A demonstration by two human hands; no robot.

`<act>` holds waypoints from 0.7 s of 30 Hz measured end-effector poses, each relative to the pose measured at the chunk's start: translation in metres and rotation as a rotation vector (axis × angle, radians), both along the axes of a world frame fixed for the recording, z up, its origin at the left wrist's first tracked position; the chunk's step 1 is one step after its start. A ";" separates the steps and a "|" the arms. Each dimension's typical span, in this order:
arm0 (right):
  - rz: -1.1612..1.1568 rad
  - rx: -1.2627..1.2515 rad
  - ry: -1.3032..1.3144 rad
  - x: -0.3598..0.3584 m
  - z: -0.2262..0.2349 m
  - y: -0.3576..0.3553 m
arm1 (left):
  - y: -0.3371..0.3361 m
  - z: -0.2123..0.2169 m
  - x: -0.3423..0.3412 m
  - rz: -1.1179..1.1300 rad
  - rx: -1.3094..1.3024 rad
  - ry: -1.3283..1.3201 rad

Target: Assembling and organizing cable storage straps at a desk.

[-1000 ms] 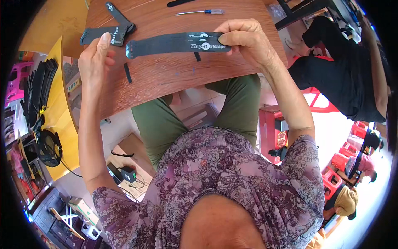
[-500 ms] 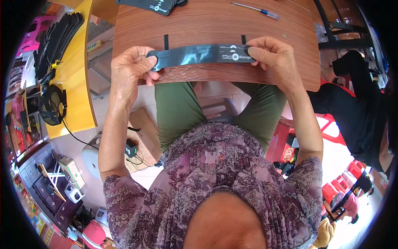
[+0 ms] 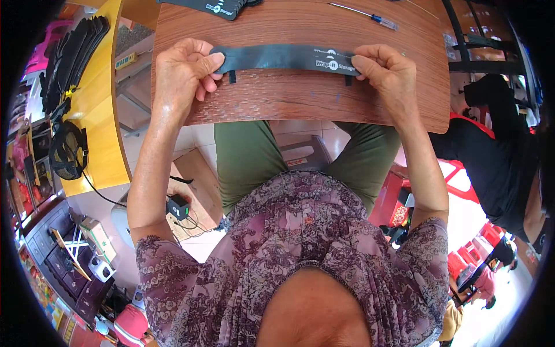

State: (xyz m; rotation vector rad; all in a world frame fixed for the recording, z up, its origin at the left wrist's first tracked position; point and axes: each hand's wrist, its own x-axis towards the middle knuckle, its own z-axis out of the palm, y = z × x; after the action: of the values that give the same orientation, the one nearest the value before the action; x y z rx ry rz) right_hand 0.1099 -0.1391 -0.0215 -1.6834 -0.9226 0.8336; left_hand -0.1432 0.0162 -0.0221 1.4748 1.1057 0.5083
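A dark grey storage strap (image 3: 277, 56) with white print near its right end is stretched between my hands above the brown wooden table (image 3: 289, 105). My left hand (image 3: 186, 68) pinches its rounded left end between thumb and fingers. At the other end, my right hand (image 3: 388, 75) grips the strap the same way, thumb on top. Two short black strips, a left one (image 3: 232, 77) and a right one (image 3: 348, 81), show on the tabletop just below the strap's lower edge, their upper parts covered by it.
More dark printed straps (image 3: 217, 8) lie at the table's far left edge. A screwdriver (image 3: 384, 22) with a blue and clear handle rests at the far right. On the left, a yellow table (image 3: 104, 156) bears a pile of black strips (image 3: 75, 66) and a black mesh item (image 3: 68, 151).
Both hands have moved the strap farther up the table, away from my body. It now covers the upper parts of the black strips, whose lower ends show instead.
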 end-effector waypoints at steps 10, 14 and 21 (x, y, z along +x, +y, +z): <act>0.016 0.030 -0.117 0.013 -0.009 0.017 | 0.020 -0.003 0.009 -0.045 0.061 0.064; 0.048 0.023 -0.139 0.012 -0.014 0.008 | 0.009 -0.003 0.005 -0.060 0.002 0.079; 0.055 0.001 -0.143 0.010 -0.015 0.006 | 0.007 -0.005 0.004 -0.052 -0.052 0.062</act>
State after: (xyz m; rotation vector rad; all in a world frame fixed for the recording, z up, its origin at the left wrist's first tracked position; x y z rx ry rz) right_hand 0.1203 -0.1333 -0.0366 -1.7413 -1.0708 0.7565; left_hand -0.1395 0.0230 -0.0270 1.4781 1.1179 0.3973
